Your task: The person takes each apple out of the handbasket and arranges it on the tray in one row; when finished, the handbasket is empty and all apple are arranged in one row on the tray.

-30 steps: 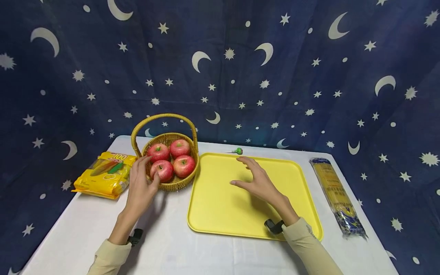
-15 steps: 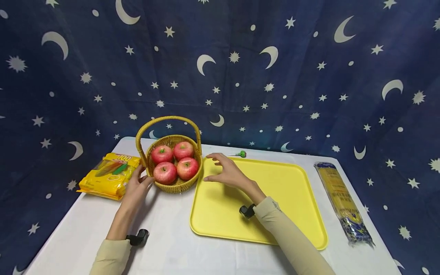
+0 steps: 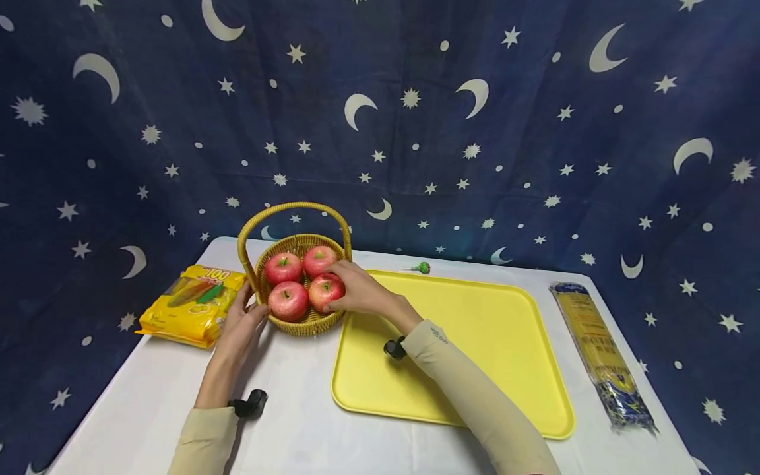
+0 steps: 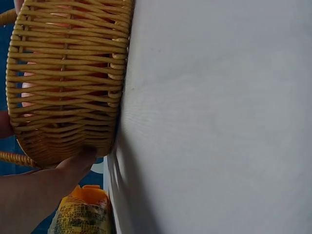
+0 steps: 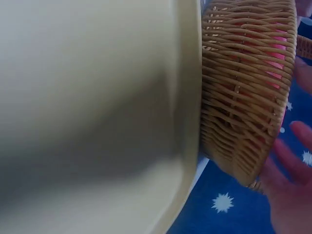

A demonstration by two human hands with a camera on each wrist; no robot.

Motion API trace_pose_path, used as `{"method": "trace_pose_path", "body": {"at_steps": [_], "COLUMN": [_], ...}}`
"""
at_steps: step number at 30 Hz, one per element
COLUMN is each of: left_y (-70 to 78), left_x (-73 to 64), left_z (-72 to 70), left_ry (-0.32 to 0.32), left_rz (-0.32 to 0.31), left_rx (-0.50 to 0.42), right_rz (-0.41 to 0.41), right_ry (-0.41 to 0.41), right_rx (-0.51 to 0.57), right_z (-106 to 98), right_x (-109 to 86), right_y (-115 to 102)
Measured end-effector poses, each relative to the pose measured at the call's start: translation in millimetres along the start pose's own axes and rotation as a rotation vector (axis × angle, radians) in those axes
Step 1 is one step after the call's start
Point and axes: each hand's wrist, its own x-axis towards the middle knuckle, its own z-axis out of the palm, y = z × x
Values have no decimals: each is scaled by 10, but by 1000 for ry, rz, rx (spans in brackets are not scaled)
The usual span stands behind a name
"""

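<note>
A wicker basket (image 3: 309, 324) with a tall looped handle stands at the back left of the table, and several red apples (image 3: 288, 301) lie inside. My left hand (image 3: 239, 331) holds the basket's left side; in the left wrist view, a finger (image 4: 75, 165) lies along the woven wall and a fingertip shows near the rim. Reaching over the right rim, my right hand (image 3: 368, 293) has its thumb and fingers round the front right apple (image 3: 324, 291). Its palm side is hidden in the head view.
Just right of the basket lies a yellow tray (image 3: 451, 369), under my right forearm. A yellow packet (image 3: 192, 305) sits to the basket's left. A long clear-and-blue packet (image 3: 596, 349) is at the far right. Behind the tray lies a small green-topped item (image 3: 423, 268).
My right hand has moved left from above the tray to the front right apple. The left hand has gone from over the apples to the basket's outer left side.
</note>
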Motion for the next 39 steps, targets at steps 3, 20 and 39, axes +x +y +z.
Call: {"method": "trace_pose_path", "body": {"at_steps": [3, 20, 39], "left_y": [-8, 8, -2], "left_x": [10, 9, -10], "left_z": [-15, -17, -79], "left_ry": [-16, -79, -122], "left_rz": [1, 37, 27], "left_rx": [-2, -62, -109], "right_rz": [38, 70, 22], "right_ry": [-52, 36, 190], "right_rx": [-100, -190, 166], "right_z": [25, 0, -237], "right_x": [73, 40, -470], "right_y": [-31, -100, -94]}}
